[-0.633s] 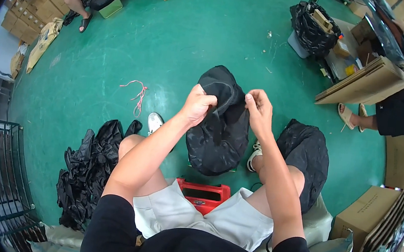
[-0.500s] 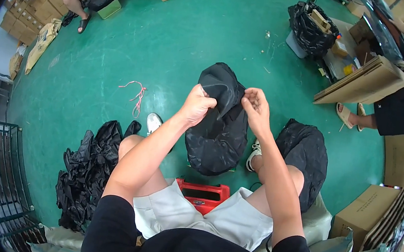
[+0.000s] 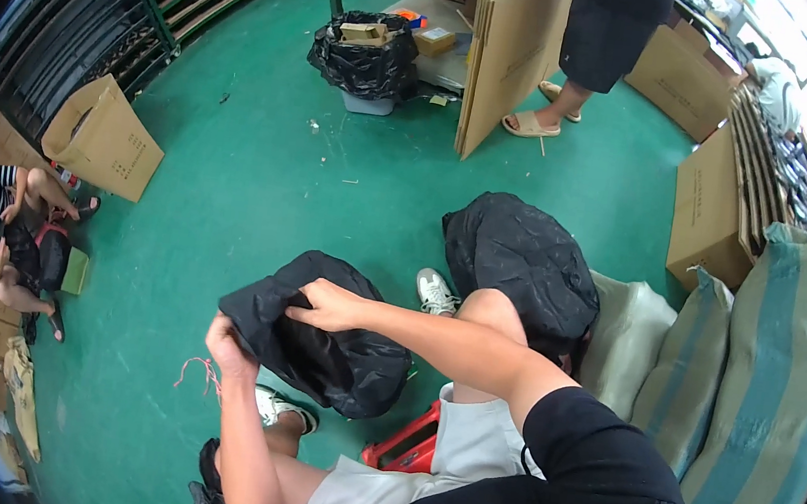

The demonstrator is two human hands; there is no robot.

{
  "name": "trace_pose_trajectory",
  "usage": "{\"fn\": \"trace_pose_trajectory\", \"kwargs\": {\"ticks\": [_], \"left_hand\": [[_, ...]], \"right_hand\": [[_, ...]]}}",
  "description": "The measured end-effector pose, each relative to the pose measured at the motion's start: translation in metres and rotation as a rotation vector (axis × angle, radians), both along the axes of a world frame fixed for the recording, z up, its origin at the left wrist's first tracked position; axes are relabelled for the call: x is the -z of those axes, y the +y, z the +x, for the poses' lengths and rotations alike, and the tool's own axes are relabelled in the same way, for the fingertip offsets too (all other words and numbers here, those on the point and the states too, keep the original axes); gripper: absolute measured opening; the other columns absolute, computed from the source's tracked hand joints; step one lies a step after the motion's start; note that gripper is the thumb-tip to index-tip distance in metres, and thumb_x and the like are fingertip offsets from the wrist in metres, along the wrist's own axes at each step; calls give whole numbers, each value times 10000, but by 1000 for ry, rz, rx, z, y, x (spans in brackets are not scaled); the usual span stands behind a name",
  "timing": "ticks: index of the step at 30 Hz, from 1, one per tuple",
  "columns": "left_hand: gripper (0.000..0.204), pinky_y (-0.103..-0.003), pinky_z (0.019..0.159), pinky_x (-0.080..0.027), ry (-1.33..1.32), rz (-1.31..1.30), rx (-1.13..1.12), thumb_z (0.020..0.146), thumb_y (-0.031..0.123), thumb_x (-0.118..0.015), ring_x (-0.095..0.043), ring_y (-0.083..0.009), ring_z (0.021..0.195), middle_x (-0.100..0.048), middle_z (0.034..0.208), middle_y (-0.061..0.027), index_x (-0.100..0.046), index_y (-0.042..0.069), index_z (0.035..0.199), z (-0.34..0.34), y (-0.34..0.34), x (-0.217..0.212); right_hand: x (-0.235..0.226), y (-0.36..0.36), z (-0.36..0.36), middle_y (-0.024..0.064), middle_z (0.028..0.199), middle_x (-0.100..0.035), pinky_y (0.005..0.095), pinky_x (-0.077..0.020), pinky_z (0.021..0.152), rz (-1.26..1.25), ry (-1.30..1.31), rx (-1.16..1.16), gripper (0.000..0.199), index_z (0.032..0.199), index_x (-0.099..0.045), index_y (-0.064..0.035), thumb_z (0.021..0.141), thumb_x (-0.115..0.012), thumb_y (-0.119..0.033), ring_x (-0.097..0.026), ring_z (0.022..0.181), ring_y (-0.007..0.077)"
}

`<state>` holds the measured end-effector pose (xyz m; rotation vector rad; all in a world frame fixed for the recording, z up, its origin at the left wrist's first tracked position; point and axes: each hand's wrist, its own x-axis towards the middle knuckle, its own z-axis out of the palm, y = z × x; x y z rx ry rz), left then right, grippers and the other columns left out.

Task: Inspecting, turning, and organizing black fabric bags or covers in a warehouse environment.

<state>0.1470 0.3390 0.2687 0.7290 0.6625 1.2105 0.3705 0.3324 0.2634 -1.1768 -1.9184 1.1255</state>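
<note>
A rounded black fabric piece [image 3: 350, 361], bag-like with a loose upper end, stands on the floor between my feet. What lies beneath it is hidden. My left hand [image 3: 232, 350] closes on the fabric's near-left edge, fingers partly behind it. At the top of the opening, my right hand [image 3: 328, 305] grips the cloth, with the fingertips tucked into the folds. Between the two hands the cloth is drawn up and to the left. Past my right knee rests a second bulky black fabric bundle [image 3: 523, 267].
A red plastic object [image 3: 408, 442] sits between my legs. Pink string [image 3: 198, 368] lies left of my shoe. Woven sacks [image 3: 762, 367] stand at the right. Beyond are a black-lined bin [image 3: 364, 61], flat cardboard [image 3: 513, 59] and a standing person [image 3: 606, 35]. Another person [image 3: 13, 234] sits far left.
The view has swung to the right. My right hand, earlier beside the fabric with loosely bent fingers, now grips it. The cloth's upper end is now pulled leftward between both hands.
</note>
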Motion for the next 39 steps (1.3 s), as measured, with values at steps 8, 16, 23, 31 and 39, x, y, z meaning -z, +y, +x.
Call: {"fn": "trace_pose_trajectory", "kwargs": {"ticks": [8, 16, 23, 31, 39], "left_hand": [[391, -333, 955, -442, 160, 48, -53, 868, 117, -570, -599, -214, 1021, -616, 1148, -96, -527, -14, 1234, 29, -5, -33], [390, -257, 767, -474, 728, 330, -301, 652, -162, -383, -594, -124, 800, -636, 854, -45, -601, -18, 941, 11, 24, -18], [288, -210, 602, -416, 338, 77, -96, 742, -116, -372, -519, -57, 630, -575, 704, 14, -595, 18, 864, -6, 38, -16], [292, -369, 885, -400, 1067, 384, -689, 906, 180, -581, -498, -253, 958, -529, 1098, -150, -504, -9, 1115, 9, 8, -28], [753, -468, 896, -468, 1539, 562, 189, 721, 442, -735, -592, -437, 1018, -617, 1068, -283, -510, -126, 1160, 59, -48, -10]], "right_hand": [[21, 14, 8, 184, 812, -663, 388, -479, 718, -173, 238, 304, 281, 953, -649, 49, 835, -594, -200, -628, 785, 208], [9, 12, 5, -25, 866, -649, 251, -463, 737, -404, 276, 90, 179, 958, -667, 36, 878, -630, -121, -555, 810, 58], [-16, -1, 5, 70, 1074, -580, 289, -428, 862, -619, 50, -33, 479, 1107, -555, 65, 861, -688, -324, -519, 1002, 129], [-1, 10, -3, 131, 1120, -611, 347, -521, 842, -785, 523, 328, 421, 1180, -519, 53, 901, -635, -241, -615, 998, 211], [12, 24, 15, 116, 863, -670, 402, -553, 689, -914, 892, 466, 243, 967, -622, -4, 922, -491, -204, -654, 757, 252]]}}
